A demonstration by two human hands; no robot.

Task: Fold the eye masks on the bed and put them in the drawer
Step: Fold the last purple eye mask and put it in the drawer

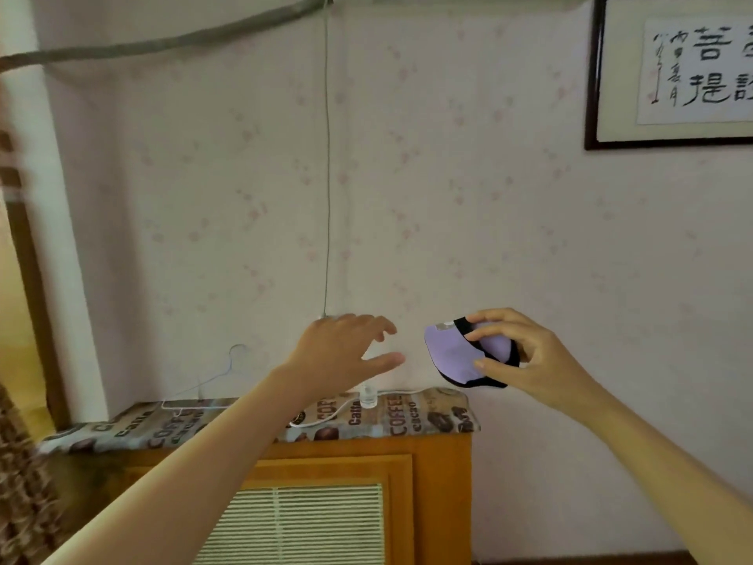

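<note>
Mask's already in the right hand [529, 360]: lilac eye mask [456, 354] w/ black trim, folded, pinched btwn thumb and fingers, held up in front of the wall. Its long axis runs roughly left-right, free end toward the left hand [346, 352], which hovers just beside it, empty, fingers spread. Drawer and bed not in view, so can't tell which way to carry it.
</note>
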